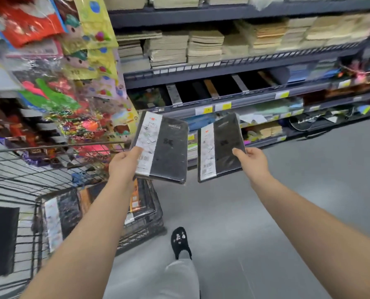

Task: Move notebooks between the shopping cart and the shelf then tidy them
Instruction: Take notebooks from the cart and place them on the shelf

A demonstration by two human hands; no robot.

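Nearest to us were our two bare forearms, reaching forward over a grey trouser leg (179, 277) and a black shoe (181, 242) on the grey floor (266, 212). Our left hand (124, 164) held one black notebook (161, 147) by its lower left corner, the thumb pressed on the white label strip just above the barcode and the other fingers hidden beneath the cover. Our right hand (253, 161) held a second black notebook (220, 147) by its lower right edge, thumb lying across the dark cover, the remaining fingers tucked behind it out of sight. Both notebooks were shrink-wrapped, tilted slightly, and raised in the air side by side without touching, in front of the shelf (223, 105) and above the floor.

To our left stood the wire shopping cart (50, 169). More notebooks (67, 214) of the same kind lay stacked inside it, some with white strips and some with orange ones, partly covered by our left forearm.

On the shelf ahead, a row of dark notebooks (212, 89) stood in slots with pale and orange label strips showing. Higher levels carried stacks of beige paper goods (203, 48). Yellow price tags (207, 110) ran along the shelf edge. Colourful packaged items (72, 72) hung on the far left beside the shelving, above the cart.
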